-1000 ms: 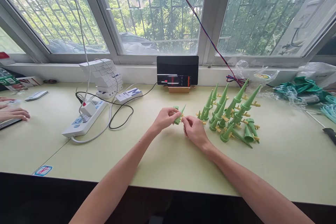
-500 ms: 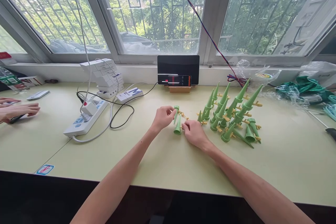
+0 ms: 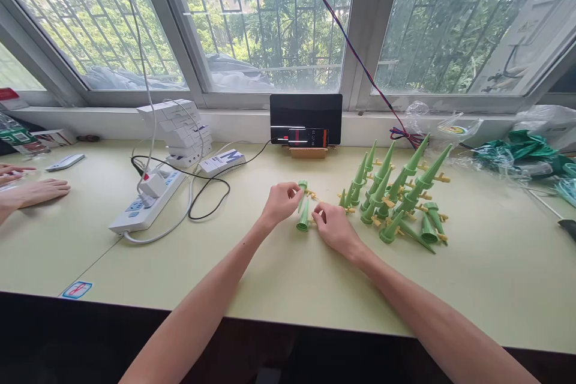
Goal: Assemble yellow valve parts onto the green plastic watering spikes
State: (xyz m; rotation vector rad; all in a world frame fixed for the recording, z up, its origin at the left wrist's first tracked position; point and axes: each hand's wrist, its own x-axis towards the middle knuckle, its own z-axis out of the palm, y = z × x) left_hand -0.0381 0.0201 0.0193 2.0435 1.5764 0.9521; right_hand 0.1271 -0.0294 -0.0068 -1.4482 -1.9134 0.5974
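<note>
Two green plant watering spikes with yellow valves are in front of me near the middle of the table. My left hand (image 3: 283, 201) is closed, its thumb and fingertips pinching the upper watering spike (image 3: 303, 184). Nearer to me, the lower watering spike (image 3: 303, 219) lies with its wide open end toward me. My right hand (image 3: 335, 225) is closed beside it, fingertips at the yellow valve (image 3: 313, 221) on its side. The fingers partly hide both grips. Just right of my right hand stands a cluster of several similar spikes (image 3: 382, 183), most upright, a few lying down.
A phone (image 3: 308, 137) showing a timer leans on a black tablet (image 3: 306, 109) at the back. To the left are a power strip (image 3: 148, 201), cables and white boxes (image 3: 175, 126). Another person's hand (image 3: 42, 192) rests far left. Plastic wrapping (image 3: 517, 150) lies far right.
The lower spike has shifted very slightly left, while my hands stay nearly in place. At far left, the other person's hand has flattened and covers the dark object beneath it.
</note>
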